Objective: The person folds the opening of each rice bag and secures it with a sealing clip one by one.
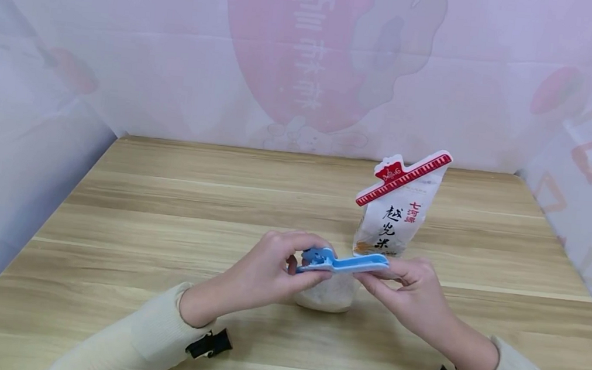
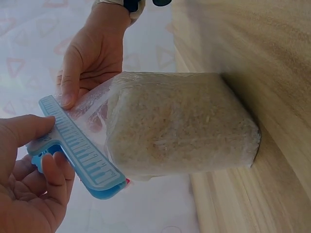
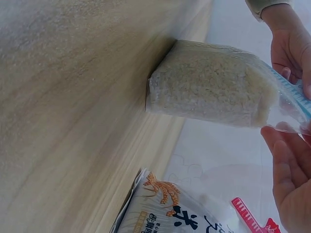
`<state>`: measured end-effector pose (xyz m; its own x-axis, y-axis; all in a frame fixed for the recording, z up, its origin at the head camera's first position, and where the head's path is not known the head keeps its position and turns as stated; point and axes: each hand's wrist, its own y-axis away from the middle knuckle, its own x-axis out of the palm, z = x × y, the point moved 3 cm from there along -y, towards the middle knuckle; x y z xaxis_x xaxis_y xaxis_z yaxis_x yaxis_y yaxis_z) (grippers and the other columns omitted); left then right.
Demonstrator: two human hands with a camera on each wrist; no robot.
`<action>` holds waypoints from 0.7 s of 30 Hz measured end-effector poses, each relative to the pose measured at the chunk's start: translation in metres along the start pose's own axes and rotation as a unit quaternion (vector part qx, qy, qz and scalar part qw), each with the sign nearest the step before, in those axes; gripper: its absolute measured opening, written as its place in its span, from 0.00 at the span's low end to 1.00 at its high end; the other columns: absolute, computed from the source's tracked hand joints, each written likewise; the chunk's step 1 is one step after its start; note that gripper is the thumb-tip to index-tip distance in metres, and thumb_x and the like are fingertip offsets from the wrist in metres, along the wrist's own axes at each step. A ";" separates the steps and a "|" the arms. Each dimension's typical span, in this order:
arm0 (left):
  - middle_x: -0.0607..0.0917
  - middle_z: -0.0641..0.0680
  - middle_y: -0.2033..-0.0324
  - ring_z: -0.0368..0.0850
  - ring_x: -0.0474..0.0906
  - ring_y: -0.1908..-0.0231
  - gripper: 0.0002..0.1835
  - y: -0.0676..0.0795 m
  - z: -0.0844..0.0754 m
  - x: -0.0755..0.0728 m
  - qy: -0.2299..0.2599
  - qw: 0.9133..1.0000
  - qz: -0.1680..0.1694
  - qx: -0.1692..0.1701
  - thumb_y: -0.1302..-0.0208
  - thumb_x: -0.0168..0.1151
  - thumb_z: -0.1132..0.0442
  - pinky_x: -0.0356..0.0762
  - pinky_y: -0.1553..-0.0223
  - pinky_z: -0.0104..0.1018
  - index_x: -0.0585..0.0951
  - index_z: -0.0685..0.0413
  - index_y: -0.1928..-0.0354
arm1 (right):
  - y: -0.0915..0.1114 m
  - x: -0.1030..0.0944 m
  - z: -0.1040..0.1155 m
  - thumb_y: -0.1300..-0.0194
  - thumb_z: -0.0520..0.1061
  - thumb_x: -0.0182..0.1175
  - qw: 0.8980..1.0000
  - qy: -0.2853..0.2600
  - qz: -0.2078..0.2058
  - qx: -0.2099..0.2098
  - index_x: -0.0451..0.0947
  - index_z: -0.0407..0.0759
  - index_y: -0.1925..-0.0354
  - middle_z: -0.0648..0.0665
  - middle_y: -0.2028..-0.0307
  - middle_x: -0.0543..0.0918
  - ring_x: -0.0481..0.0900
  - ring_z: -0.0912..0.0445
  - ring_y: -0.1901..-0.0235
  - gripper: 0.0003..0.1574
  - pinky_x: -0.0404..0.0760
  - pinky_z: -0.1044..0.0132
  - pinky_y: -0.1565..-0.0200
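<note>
A clear plastic bag of rice [image 2: 184,124] stands upright on the table, its top gathered toward the hands. A blue sealing clip [image 2: 82,145] with ruler-like marks lies across the bag's neck. My left hand [image 1: 253,272] holds this clip by its handle, thumb on one side and fingers curled on the other. At the clip's other end, my right hand [image 1: 418,293] pinches the film at the bag's top corner between thumb and fingers. In the head view, the hands and clip hide much of the rice bag.
Behind the right hand stands a white printed rice bag [image 1: 395,229], closed with a red and white clip [image 1: 404,180] set at a slant. The wooden table [image 1: 168,197] meets printed fabric walls [image 1: 168,80] at the back and sides.
</note>
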<state>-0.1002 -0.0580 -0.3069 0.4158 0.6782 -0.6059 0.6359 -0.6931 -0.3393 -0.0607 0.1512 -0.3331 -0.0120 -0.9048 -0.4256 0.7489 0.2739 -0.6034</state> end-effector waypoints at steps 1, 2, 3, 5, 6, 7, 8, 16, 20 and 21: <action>0.84 0.48 0.70 0.32 0.72 0.72 0.09 0.000 0.000 0.000 0.000 1.000 -0.001 0.001 0.38 0.70 0.63 0.75 0.78 0.24 0.84 0.56 0.57 | 0.000 0.000 0.000 0.46 0.26 0.69 1.000 -0.002 0.001 0.001 0.88 0.35 0.60 0.49 0.63 0.90 0.85 0.72 0.62 0.14 0.84 0.76 0.60; 0.84 0.48 0.69 0.32 0.72 0.72 0.09 0.000 0.000 0.000 0.000 1.000 -0.002 0.002 0.38 0.70 0.63 0.74 0.78 0.24 0.84 0.55 0.57 | 0.001 0.000 -0.001 0.46 0.26 0.69 1.000 -0.006 0.001 0.004 0.88 0.35 0.60 0.50 0.63 0.90 0.86 0.71 0.61 0.14 0.84 0.76 0.60; 0.84 0.48 0.69 0.32 0.72 0.71 0.10 0.000 0.001 0.000 -0.001 1.000 -0.003 0.001 0.39 0.71 0.63 0.74 0.78 0.24 0.84 0.55 0.56 | 0.001 0.000 -0.001 0.45 0.26 0.69 1.000 -0.011 0.002 0.008 0.88 0.35 0.60 0.52 0.62 0.90 0.86 0.71 0.61 0.14 0.84 0.75 0.59; 0.85 0.48 0.67 0.34 0.73 0.70 0.11 0.001 0.001 0.000 -0.003 1.000 -0.006 -0.003 0.40 0.72 0.62 0.73 0.77 0.25 0.84 0.54 0.56 | 0.002 -0.001 -0.002 0.45 0.26 0.68 0.999 -0.023 0.007 0.020 0.87 0.35 0.59 0.55 0.61 0.89 0.86 0.70 0.60 0.14 0.84 0.74 0.59; 0.85 0.48 0.66 0.36 0.73 0.69 0.12 0.001 0.002 0.000 -0.005 1.000 -0.008 -0.005 0.40 0.72 0.62 0.73 0.76 0.25 0.85 0.54 0.55 | 0.002 -0.001 -0.003 0.45 0.26 0.68 0.999 -0.031 0.010 0.028 0.87 0.34 0.59 0.57 0.60 0.89 0.86 0.70 0.60 0.14 0.85 0.73 0.58; 0.85 0.48 0.65 0.37 0.73 0.68 0.12 0.002 0.002 0.000 -0.009 1.000 -0.010 -0.008 0.40 0.72 0.62 0.74 0.75 0.26 0.85 0.53 0.55 | 0.003 -0.002 -0.003 0.45 0.25 0.68 0.998 -0.039 0.012 0.037 0.87 0.34 0.58 0.58 0.60 0.89 0.86 0.70 0.60 0.14 0.85 0.72 0.58; 0.85 0.47 0.64 0.38 0.73 0.66 0.13 0.003 0.003 -0.001 -0.013 1.000 -0.012 -0.012 0.41 0.73 0.61 0.74 0.74 0.26 0.85 0.53 0.54 | 0.004 -0.002 -0.004 0.44 0.25 0.68 0.998 -0.046 0.016 0.047 0.86 0.33 0.58 0.59 0.59 0.88 0.86 0.69 0.60 0.14 0.85 0.71 0.58; 0.84 0.49 0.50 0.45 0.77 0.50 0.20 0.017 0.019 -0.003 -0.037 0.998 -0.013 -0.046 0.41 0.73 0.59 0.82 0.58 0.38 0.83 0.52 0.46 | 0.013 -0.004 -0.011 0.42 0.36 0.71 0.981 -0.056 0.068 0.173 0.84 0.35 0.53 0.64 0.56 0.86 0.84 0.68 0.55 0.16 0.86 0.66 0.54; 0.83 0.49 0.44 0.49 0.78 0.45 0.26 0.028 0.033 -0.006 -0.041 0.997 0.004 -0.070 0.42 0.74 0.57 0.82 0.53 0.45 0.79 0.50 0.41 | 0.018 -0.004 -0.017 0.43 0.40 0.72 0.974 -0.037 0.100 0.201 0.83 0.38 0.50 0.52 0.53 0.86 0.80 0.71 0.51 0.21 0.87 0.61 0.54; 0.82 0.49 0.42 0.50 0.78 0.44 0.27 0.031 0.036 -0.006 -0.035 0.996 0.011 -0.082 0.42 0.74 0.57 0.82 0.52 0.47 0.78 0.50 0.40 | 0.019 -0.004 -0.019 0.43 0.40 0.72 0.972 -0.039 0.108 0.203 0.82 0.38 0.49 0.47 0.52 0.86 0.81 0.69 0.51 0.23 0.87 0.60 0.54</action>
<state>-0.1066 -0.0925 -0.3394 0.3875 0.6406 -0.6630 0.7277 -0.6540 -0.2066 -0.0590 0.1660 -0.3555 0.2128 -0.8666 -0.4514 0.9285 0.3233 -0.1829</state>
